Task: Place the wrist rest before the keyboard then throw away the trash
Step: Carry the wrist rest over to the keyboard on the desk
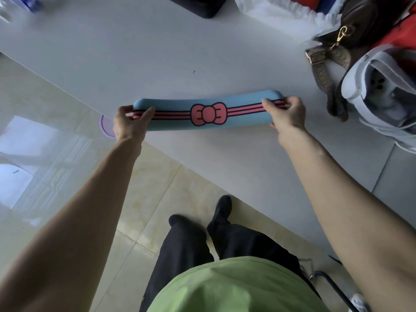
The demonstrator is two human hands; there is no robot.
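A long blue wrist rest [175, 122] with pink stripes and a pink bow in its middle lies across the white table [135, 52], near the table's front edge. My left hand [129, 122] grips its left end, thumb on top. My right hand [287, 112] grips its right end the same way. No keyboard shows in this view. A dark object [200, 5] at the far edge of the table is cut off by the frame.
A brown bag with a patterned strap [326, 70] and a white sneaker [380, 93] crowd the right side. White plastic bags [281, 10] lie at the back right. A purple round rim [105, 127] sits below the table edge beside my left hand. Tiled floor lies at the left.
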